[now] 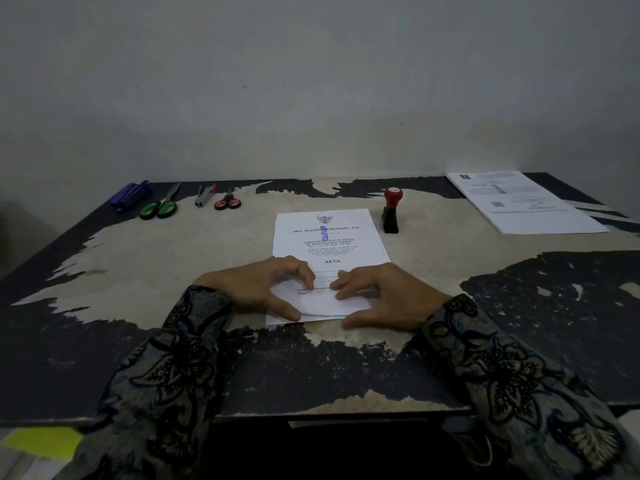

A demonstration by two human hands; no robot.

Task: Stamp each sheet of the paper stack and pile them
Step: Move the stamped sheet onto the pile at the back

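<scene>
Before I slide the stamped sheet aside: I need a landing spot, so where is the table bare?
Bare: left of the paper stack, below the green scissors; also between the stamp and the far-right pile. Crowded: back-left tool row.

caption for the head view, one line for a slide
Both hands, left hand and right hand, rest on the near end of the stamped sheet; the red-topped stamp stands upright beside it.

both hands, left hand (263, 289) and right hand (377, 296), resting on the paper stack (325, 237), stamp (391, 211) standing just beside it
</scene>
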